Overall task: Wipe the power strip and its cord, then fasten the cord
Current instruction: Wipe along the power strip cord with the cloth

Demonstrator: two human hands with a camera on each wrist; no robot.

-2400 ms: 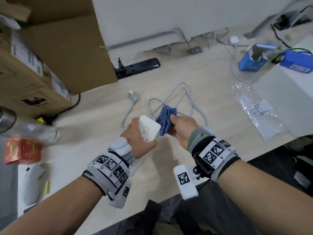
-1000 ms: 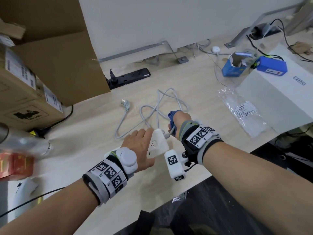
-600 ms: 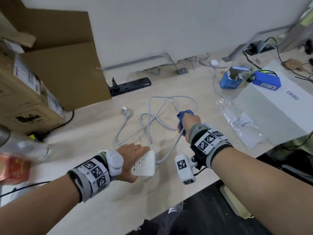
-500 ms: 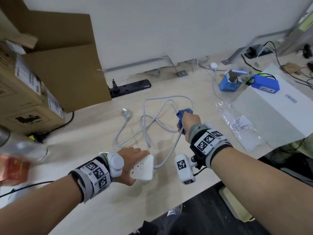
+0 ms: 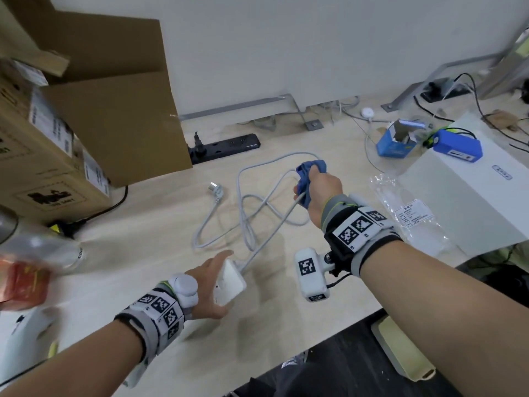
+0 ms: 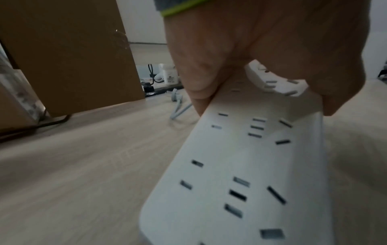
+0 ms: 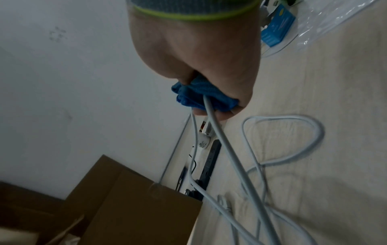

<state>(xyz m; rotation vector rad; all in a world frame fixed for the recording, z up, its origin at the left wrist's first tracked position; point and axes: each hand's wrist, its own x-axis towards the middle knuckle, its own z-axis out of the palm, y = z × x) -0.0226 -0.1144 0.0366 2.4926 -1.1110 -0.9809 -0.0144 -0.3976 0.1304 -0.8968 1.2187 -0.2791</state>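
My left hand (image 5: 213, 285) grips the white power strip (image 5: 229, 285) near the table's front edge; in the left wrist view thumb and fingers clamp its sides above the socket slots (image 6: 247, 165). Its grey cord (image 5: 266, 233) runs taut from the strip up into my right hand (image 5: 316, 186), which holds a blue cloth (image 5: 307, 176) wrapped round the cord. The right wrist view shows the cloth (image 7: 196, 96) bunched in the fist with the cord (image 7: 222, 149) coming out below. The rest of the cord lies in loose loops, its plug (image 5: 216, 190) lying on the table.
Cardboard boxes (image 5: 86, 124) stand at the left, a black power strip (image 5: 226, 146) lies by the wall. A white box (image 5: 469, 196), a plastic bag (image 5: 412, 216) and small blue boxes (image 5: 398, 141) sit at the right. A bottle (image 5: 37, 250) lies at the left edge.
My right hand has slid with the cloth along the cord, away from the strip toward the wall. My left hand has drawn the strip back toward the table's front edge, pulling the cord straight.
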